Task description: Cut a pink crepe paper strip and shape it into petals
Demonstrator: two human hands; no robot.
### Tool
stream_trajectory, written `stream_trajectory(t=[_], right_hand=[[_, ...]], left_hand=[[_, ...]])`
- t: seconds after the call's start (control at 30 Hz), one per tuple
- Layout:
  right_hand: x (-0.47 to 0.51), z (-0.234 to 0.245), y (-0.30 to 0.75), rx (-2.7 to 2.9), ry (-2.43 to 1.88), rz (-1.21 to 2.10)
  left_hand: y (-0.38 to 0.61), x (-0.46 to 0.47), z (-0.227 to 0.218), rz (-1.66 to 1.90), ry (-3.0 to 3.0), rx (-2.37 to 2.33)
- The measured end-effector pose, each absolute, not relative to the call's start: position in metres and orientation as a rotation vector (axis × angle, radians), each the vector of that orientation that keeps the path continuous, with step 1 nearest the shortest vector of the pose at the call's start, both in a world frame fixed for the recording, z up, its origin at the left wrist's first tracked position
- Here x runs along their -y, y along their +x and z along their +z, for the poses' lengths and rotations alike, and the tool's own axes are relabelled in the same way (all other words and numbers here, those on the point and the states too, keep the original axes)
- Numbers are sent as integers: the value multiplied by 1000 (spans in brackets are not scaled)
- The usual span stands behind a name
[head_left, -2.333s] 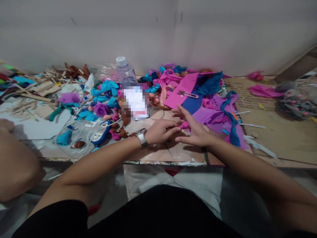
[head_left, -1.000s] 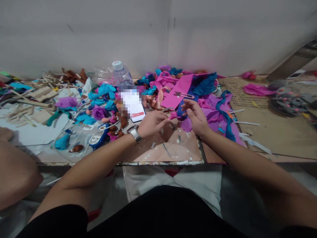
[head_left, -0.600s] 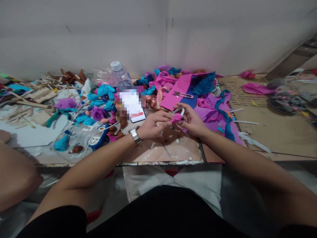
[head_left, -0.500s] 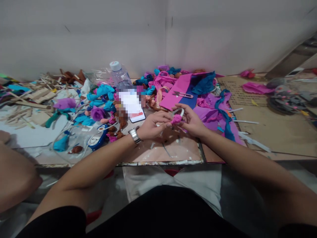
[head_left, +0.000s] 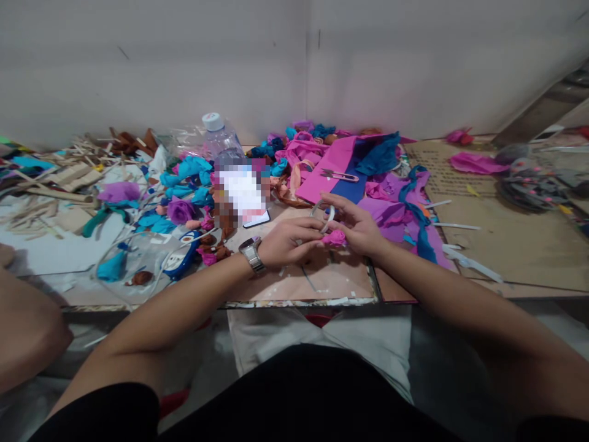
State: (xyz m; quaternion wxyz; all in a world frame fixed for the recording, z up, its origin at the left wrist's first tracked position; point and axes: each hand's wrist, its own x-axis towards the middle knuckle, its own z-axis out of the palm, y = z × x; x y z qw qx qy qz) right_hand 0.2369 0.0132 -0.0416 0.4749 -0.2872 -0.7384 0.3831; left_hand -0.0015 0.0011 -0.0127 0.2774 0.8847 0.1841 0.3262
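Both bare hands meet over the tabletop [head_left: 294, 288], just apart. Left hand [head_left: 286, 243], with a metal watch [head_left: 251, 254] at its wrist: fingers together and bent, thumb and fingertips closed on the near end of a crumpled pink rosette [head_left: 335, 237]. The rosette sits between the two hands, right under the right hand's thumb. Right hand [head_left: 358, 226]: half curled, palm turned toward the left, its fingers around a thin white ring [head_left: 330, 218] that stands just above the rosette. From here I cannot tell how firmly it grips.

Beyond the right hand: thread snips [head_left: 340, 176] lying on a bright pink sheet [head_left: 317, 184]. Purple paper [head_left: 381, 212] spreads close to its outer side; brown cardboard [head_left: 497, 245] lies further out.

Beyond the left hand: a lit phone [head_left: 243, 190], screen blurred, and behind that a clear bottle [head_left: 224, 142] with a white cap. Out past the left forearm, a blue-rimmed round object [head_left: 182, 256]; well apart, another person's bare arm [head_left: 27, 325].
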Motion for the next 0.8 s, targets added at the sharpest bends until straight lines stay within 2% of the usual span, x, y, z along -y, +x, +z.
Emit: stream_trajectory(t=[0.1, 0.37, 0.8], right_hand=[[-14, -39, 239, 1848, -711, 798], [-10, -42, 233, 1624, -749, 1008], [-10, -37, 235, 1700, -767, 921]], left_hand=[[-2, 0, -13, 881, 2405, -506], [-1, 1, -17, 893, 2490, -590], [0, 1, -18, 832, 2590, -648]])
